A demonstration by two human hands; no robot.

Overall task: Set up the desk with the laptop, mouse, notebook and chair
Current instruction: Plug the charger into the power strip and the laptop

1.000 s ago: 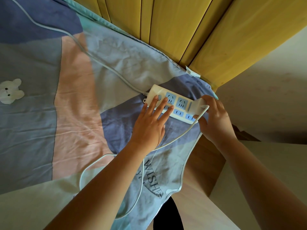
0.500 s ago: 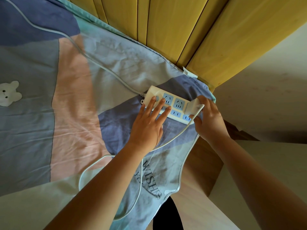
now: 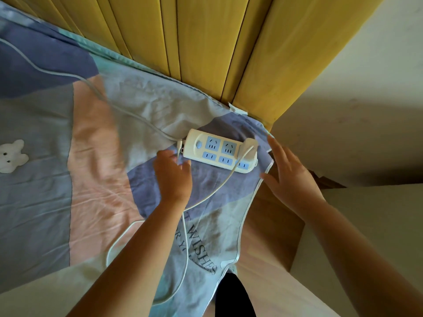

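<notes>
Head view: a white power strip (image 3: 220, 152) with blue sockets lies on a patchwork bedsheet (image 3: 96, 143), near the corner by the yellow wooden panels (image 3: 206, 46). A white plug adapter (image 3: 248, 148) sits in its right end, and a thin white cable (image 3: 206, 197) runs from it down across the sheet. The left hand (image 3: 172, 177) hovers just beside the strip's left end, fingers loosely curled and holding nothing; whether a fingertip brushes the strip's cord stub cannot be told. The right hand (image 3: 289, 173) is spread flat with straight fingers, just right of the adapter and apart from it, over the sheet's edge. A white bear patch (image 3: 11, 156) shows at the far left.
</notes>
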